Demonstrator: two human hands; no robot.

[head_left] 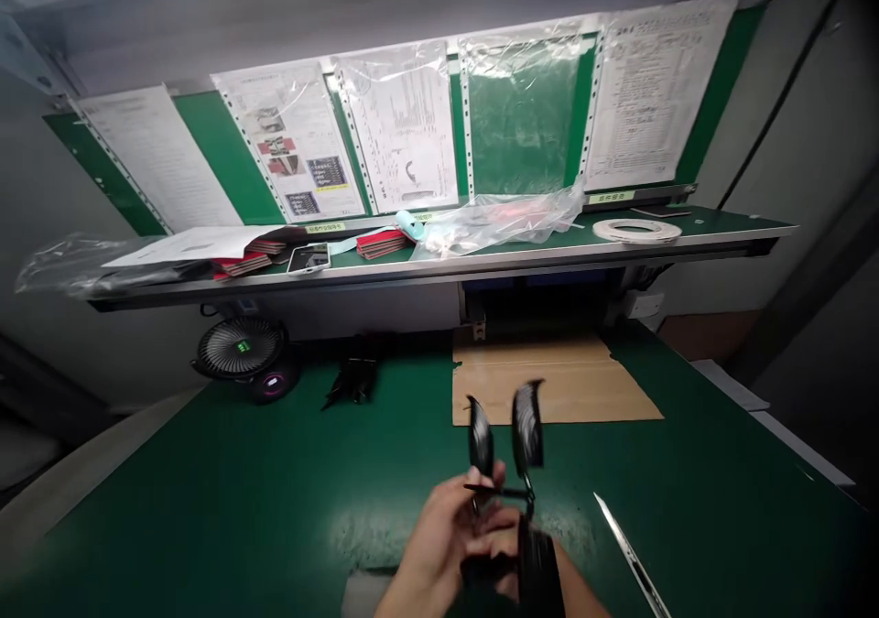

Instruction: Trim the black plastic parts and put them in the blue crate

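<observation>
I'm holding a black plastic piece (527,426) streaked with silver above the green tabletop (206,517), with red booklets (382,243) showing on the green shelf (728,223) beyond its far edge.

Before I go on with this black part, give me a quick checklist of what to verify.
Left hand has hold of the black winged part: ok, fingers wrapped around its lower end.
Right hand has a secure hold: cannot tell, mostly hidden behind the part.
Part's surface is undamaged: cannot tell, it is blurred.
Long steel blade is away from both hands: ok, it lies apart on the green mat.
Cardboard sheet lies flat: ok, on the mat ahead of the hands.
</observation>
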